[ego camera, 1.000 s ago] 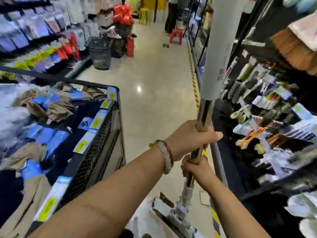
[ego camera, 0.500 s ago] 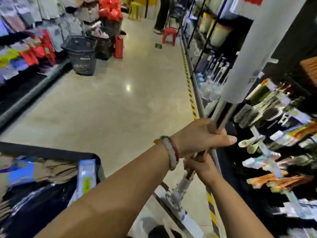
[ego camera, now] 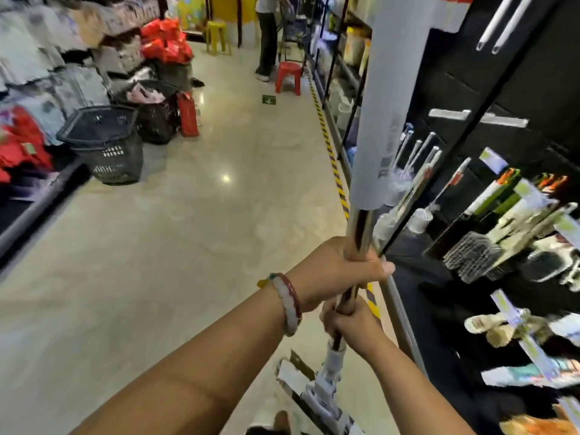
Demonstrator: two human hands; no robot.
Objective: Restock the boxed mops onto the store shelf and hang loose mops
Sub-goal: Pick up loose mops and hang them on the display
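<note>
A: Grip status?

B: Both hands were on the mop pole [ego camera: 361,229]. Left hand [ego camera: 337,271] was wrapped around the shiny metal section, thumb sticking out to the right. Right hand [ego camera: 350,324] was clenched around the same pole just below it, the two nearly touching.

A: Left wrist?

B: Wore a bracelet [ego camera: 288,304], white and dark red beads.

A: Where was the mop overall?

B: Roughly upright, leaning a bit to the right at the top. Above the hands the pole ran into a pale grey sleeve [ego camera: 387,98] that went out of frame at the top. Below the hands, a white joint connected to the flat mop head [ego camera: 320,394], low near the floor [ego camera: 194,233]. Couldn't tell if the head touched the floor.

A: Relative to the shelf?

B: Just left of the black store shelf [ego camera: 518,83], right by its front edge. Shelf carried hanging brushes [ego camera: 474,259] and other cleaning tools, mostly blurred. A few white handles [ego camera: 499,25] hung higher up.

A: Rest of the aisle?

B: Yellow-black striped tape [ego camera: 329,152] ran along the shelf base. Black baskets [ego camera: 106,146] stood at the left side by racks of clothing. A red stool [ego camera: 288,76] and a yellow stool [ego camera: 218,36] sat at the far end, with another person [ego camera: 266,36] standing next to the red one.
</note>
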